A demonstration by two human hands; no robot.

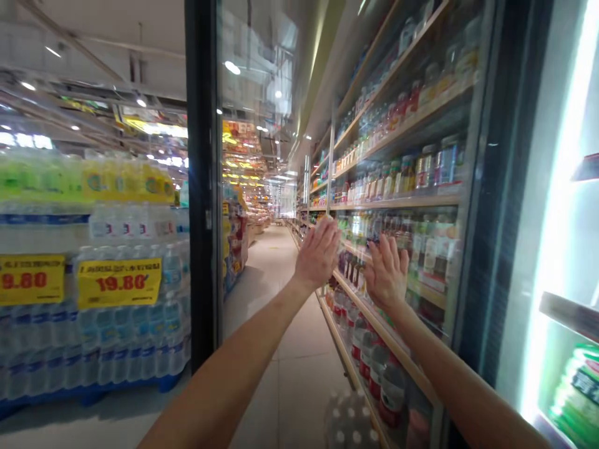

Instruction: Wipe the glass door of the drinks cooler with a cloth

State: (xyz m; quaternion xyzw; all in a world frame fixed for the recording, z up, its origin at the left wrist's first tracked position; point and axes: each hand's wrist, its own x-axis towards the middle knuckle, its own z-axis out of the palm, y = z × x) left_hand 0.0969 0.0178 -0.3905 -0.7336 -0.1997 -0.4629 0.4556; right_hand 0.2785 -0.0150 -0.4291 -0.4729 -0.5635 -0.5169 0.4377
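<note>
A glass cooler door (pixel 276 299) with a dark frame stands swung out in front of me. My left hand (pixel 318 255) lies flat toward its pane, fingers close together. What looks like a white cloth (pixel 329 219) peeks out past its fingertips; most of it is hidden under the hand. To the right, my right hand (pixel 387 271) is raised with its palm toward the same glass, fingers apart and holding nothing. Whether its palm touches the pane I cannot tell. Bottled drinks on shelves show in the glass behind both hands.
Stacked packs of bottled water (pixel 126 349) stand on a blue pallet at the left, with yellow price signs (pixel 119 284). A bright light strip (pixel 552 206) and a green bottle (pixel 580 393) are inside the cooler at the right. Grey polka-dot fabric (pixel 350 421) shows below.
</note>
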